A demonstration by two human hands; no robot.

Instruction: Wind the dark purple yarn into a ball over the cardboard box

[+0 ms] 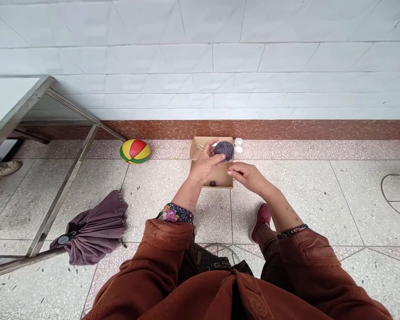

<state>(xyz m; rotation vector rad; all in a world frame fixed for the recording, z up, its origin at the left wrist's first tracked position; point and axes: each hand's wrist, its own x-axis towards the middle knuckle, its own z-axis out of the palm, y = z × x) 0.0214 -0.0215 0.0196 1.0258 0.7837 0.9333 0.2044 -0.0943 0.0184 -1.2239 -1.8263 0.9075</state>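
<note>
My left hand (205, 164) grips a dark purple-grey ball of yarn (224, 151), with the thumb across its near side. Just to the right, my right hand (246, 174) is closed in a pinch on a thin strand of yarn (228, 164) that runs down from the ball. Both hands are above an open cardboard box (196, 141) on the floor. Inside the box's near half lies a small dark ball (212, 183). A pale loop, partly hidden by my left hand, shows in the far half.
White balls (238, 146) lie right of the box by the wall. A colourful ball (135, 151) rests to the left. A folded purple umbrella (95, 229) lies beside a metal-framed table (42, 84). A wire ring (385, 195) is at far right.
</note>
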